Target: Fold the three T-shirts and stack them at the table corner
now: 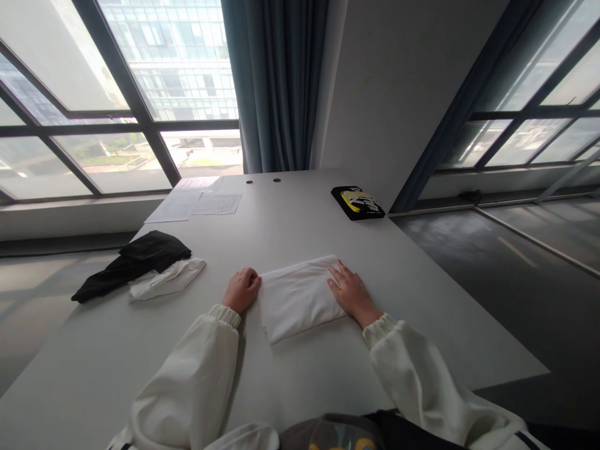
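Observation:
A white cloth [296, 297] lies folded into a neat rectangle on the grey table [290, 219] in front of me. My left hand [241, 289] rests at the cloth's left edge with its fingers curled in, touching the fabric. My right hand [351, 290] lies flat with fingers stretched out on the cloth's right edge. Both arms wear white sleeves with ribbed cuffs.
A black garment [135, 259] and a crumpled white one [169, 278] lie at the table's left edge. Papers [194, 203] sit at the far left. A folded black cloth with yellow print [357, 202] lies far right. Windows and a curtain stand behind; floor drops off right.

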Demonstrator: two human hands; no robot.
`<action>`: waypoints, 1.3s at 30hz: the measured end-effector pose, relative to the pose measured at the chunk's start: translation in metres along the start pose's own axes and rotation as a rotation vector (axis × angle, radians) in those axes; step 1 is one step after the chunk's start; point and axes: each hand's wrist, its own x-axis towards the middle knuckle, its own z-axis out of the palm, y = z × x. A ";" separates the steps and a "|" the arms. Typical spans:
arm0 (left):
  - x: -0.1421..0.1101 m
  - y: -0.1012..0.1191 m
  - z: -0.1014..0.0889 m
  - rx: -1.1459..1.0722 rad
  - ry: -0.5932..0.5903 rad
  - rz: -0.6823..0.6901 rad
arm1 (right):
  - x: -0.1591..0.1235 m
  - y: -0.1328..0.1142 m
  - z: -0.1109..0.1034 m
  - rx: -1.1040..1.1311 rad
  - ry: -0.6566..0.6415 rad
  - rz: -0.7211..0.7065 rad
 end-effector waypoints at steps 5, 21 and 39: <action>-0.002 0.004 0.000 -0.011 -0.011 0.033 | 0.005 0.011 0.001 0.026 0.021 0.023; -0.022 0.074 -0.037 0.237 -0.419 0.071 | -0.010 -0.005 -0.024 1.038 -0.318 -0.106; -0.021 0.068 -0.019 0.178 -0.405 0.078 | -0.005 -0.017 -0.036 1.097 -0.615 -0.219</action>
